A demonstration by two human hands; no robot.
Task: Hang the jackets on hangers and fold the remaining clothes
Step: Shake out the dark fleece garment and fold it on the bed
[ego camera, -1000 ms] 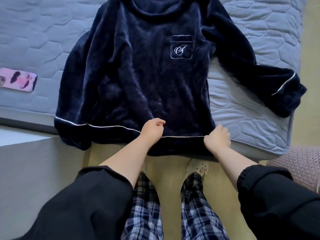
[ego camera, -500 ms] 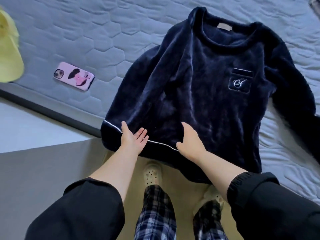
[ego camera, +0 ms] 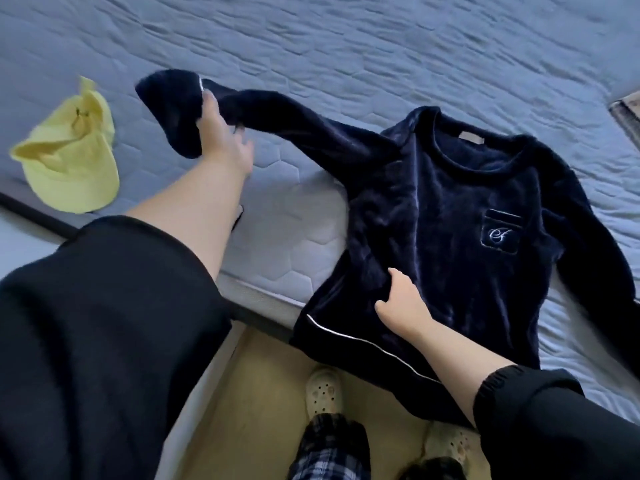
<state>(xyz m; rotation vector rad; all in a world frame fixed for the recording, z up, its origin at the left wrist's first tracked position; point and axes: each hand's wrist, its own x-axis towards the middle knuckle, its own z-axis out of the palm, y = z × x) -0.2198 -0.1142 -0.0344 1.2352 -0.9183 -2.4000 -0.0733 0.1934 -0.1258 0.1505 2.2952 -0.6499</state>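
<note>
My left hand [ego camera: 221,136] grips the cuff end of one sleeve [ego camera: 294,123] of the navy velour top [ego camera: 450,244], thumb over the white-piped edge and the soft tube of plush held up off the quilted, hexagon-stitched mattress [ego camera: 346,46]. The top lies face up and flat near the bed's edge, its round neck away from me, its embroidered chest pocket showing and its piped hem hanging over the side. My right hand [ego camera: 403,306] rests low on the body, thumb and forefinger curved, though I cannot tell whether they pinch the fabric; a crumpled yellow cap [ego camera: 72,168] sits well off to the left.
</note>
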